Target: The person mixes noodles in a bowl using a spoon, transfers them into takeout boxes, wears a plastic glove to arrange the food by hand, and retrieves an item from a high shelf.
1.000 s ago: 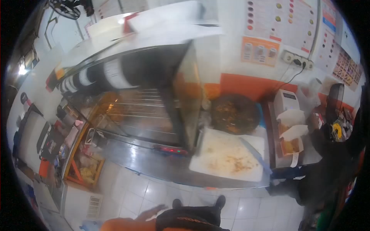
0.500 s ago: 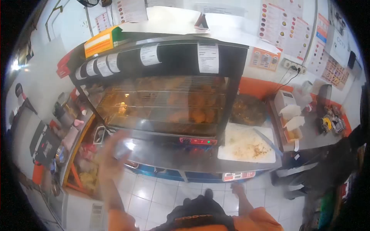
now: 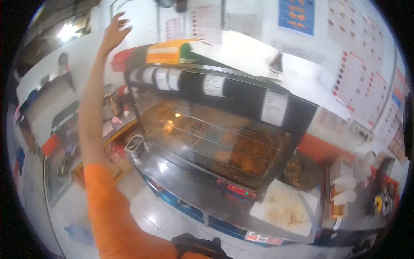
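My left hand (image 3: 115,33) is raised high at the upper left, at the end of an outstretched arm in an orange sleeve. Its fingers are apart and nothing shows in them. Nearest to it are a red object (image 3: 123,59) and a yellow and green box (image 3: 166,52) on top of a heated display case (image 3: 207,146). Browned food pieces (image 3: 243,159) lie on racks behind the glass. My right hand is not in view.
Right of the case lies a white cutting board (image 3: 282,205) with crumbs and a knife (image 3: 308,209). Behind it is a dark round pan (image 3: 302,172) of food. Paper food boxes (image 3: 343,190) stand farther right. A metal counter edge runs along the front.
My left hand has risen from in front of the case to above its left end. My right hand has left the view. The view has swung left and up, and the co-worker's dark figure no longer shows clearly.
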`<state>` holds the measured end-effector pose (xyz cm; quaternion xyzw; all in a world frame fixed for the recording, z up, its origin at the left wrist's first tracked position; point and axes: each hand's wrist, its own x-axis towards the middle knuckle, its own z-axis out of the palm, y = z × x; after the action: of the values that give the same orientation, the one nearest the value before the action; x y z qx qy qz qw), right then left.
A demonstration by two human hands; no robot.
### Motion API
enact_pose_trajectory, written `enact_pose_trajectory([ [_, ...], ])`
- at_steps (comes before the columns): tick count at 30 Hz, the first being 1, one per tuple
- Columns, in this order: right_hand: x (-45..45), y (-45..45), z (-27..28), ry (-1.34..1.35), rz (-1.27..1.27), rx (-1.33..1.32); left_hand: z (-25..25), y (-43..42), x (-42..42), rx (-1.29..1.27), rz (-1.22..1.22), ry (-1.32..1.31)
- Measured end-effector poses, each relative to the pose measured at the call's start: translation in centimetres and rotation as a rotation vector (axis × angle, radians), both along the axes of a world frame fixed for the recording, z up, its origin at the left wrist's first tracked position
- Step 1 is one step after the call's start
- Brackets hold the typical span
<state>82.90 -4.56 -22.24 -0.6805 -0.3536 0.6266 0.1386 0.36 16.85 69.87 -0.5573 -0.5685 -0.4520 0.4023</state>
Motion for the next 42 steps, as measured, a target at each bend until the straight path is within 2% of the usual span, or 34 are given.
enact_pose_trajectory([
  [1, 0.0, -0.6, 0.1, -0.007, -0.034, -0.01, -0.7, 1.4, -3.7, 0.033, -0.044, 0.131],
  [3, -0.1, -2.0, 0.1, -0.012, -0.138, -0.023, -0.9, 1.4, -7.6, -0.294, 0.056, 0.053],
  [4, -0.5, -2.9, 0.0, -0.008, -0.197, -0.028, -1.0, 1.8, -9.7, -0.361, 0.113, 0.063],
  [5, -1.0, -3.8, -0.4, -0.001, -0.257, -0.027, -1.5, 2.2, -10.3, -0.333, 0.192, 0.095],
  [8, -3.9, -6.3, -2.3, 0.07, -0.479, -0.001, -2.4, 4.3, -11.8, -0.293, 0.217, 0.093],
  [9, -5.4, -6.6, -3.4, 0.133, -0.577, 0.036, -2.5, 5.1, -12.1, -0.26, 0.268, 0.098],
  [12, -10.7, -5.2, -8.0, 0.599, -1.012, 0.167, -2.5, 8.3, -13.0, -0.167, 0.196, 0.09],
  [14, -17.6, -2.5, -1.4, 0.293, -0.984, 0.262, -3.1, 10.7, -16.1, -0.159, 0.128, 0.133],
  [15, -20.1, -2.6, -1.9, 0.296, -1.022, 0.266, -3.2, 11.9, -17.0, -0.145, 0.101, 0.172],
  [16, -22.6, -2.3, -3.1, 0.334, -0.901, 0.322, -3.5, 12.3, -16.9, -0.146, 0.068, 0.179],
  [17, -24.7, -2.4, -5.4, 0.371, -0.775, 0.375, -3.7, 12.1, -16.2, -0.633, -0.271, -0.286],
  [18, -27.0, -3.5, -8.6, 0.374, -0.803, 0.375, -3.5, 11.9, -15.6, -1.118, -0.6, -0.755],
  [19, -28.9, -4.8, -11.3, 0.588, -0.805, 0.198, -3.3, 11.6, -15.1, -1.131, -0.613, -0.737],
  [20, -31.2, -5.8, -11.4, 0.766, -0.804, -0.002, -3.1, 11.2, -15.0, -1.143, -0.581, -0.699],
  [21, -32.2, -8.6, -10.8, 0.754, -0.809, -0.055, -2.9, 10.9, -14.9, -1.154, -0.547, -0.663],
  [23, -34.9, -14.0, -5.1, 0.731, -0.819, -0.16, -2.7, 11.2, -15.8, -1.157, -0.511, -0.632],
  [24, -35.6, -16.4, -0.1, 0.419, -0.347, 0.158, -2.4, 11.7, -16.1, -1.147, -0.466, -0.612],
  [25, -36.5, -18.4, 7.0, -0.012, 0.007, 0.475, -2.0, 12.7, -17.3, -1.152, -0.477, -0.604],
  [27, -35.5, -19.7, 2.3, -0.185, 0.095, 0.247, -1.2, 14.4, -19.7, -1.011, -0.322, -0.557],
  [28, -34.7, -20.0, 0.2, -0.228, 0.1, 0.134, -1.3, 14.6, -19.2, -1.013, -0.326, -0.555],
  [29, -33.9, -20.7, -1.7, -0.27, 0.112, 0.061, -1.6, 14.8, -18.7, -1.058, -0.442, -0.557],
  [30, -33.4, -21.0, -2.1, -0.314, 0.119, 0.033, -1.8, 14.9, -18.4, -1.1, -0.558, -0.558],
  [33, -32.0, -21.3, -3.1, -0.43, 0.17, 0.006, -2.4, 14.1, -16.2, -1.094, -0.464, -0.472],
  [37, -30.0, -20.6, -4.6, -0.535, 0.309, 0.007, -1.5, 12.2, -14.1, -1.157, -0.478, -0.53],
  [39, -28.8, -19.7, -6.0, -0.583, 0.429, 0.031, -1.4, 12.4, -16.5, -0.92, -0.415, -0.315],
  [40, -28.2, -19.1, -7.4, -0.614, 0.515, 0.057, -1.2, 12.6, -18.3, -0.925, -0.409, -0.31],
  [41, -27.6, -18.5, -9.4, -0.649, 0.639, 0.092, -0.9, 12.9, -21.0, -0.724, -0.384, -0.096],
  [42, -27.1, -17.7, -13.0, -0.706, 0.807, 0.178, -0.6, 12.1, -20.7, -0.625, -0.376, 0.013],
])
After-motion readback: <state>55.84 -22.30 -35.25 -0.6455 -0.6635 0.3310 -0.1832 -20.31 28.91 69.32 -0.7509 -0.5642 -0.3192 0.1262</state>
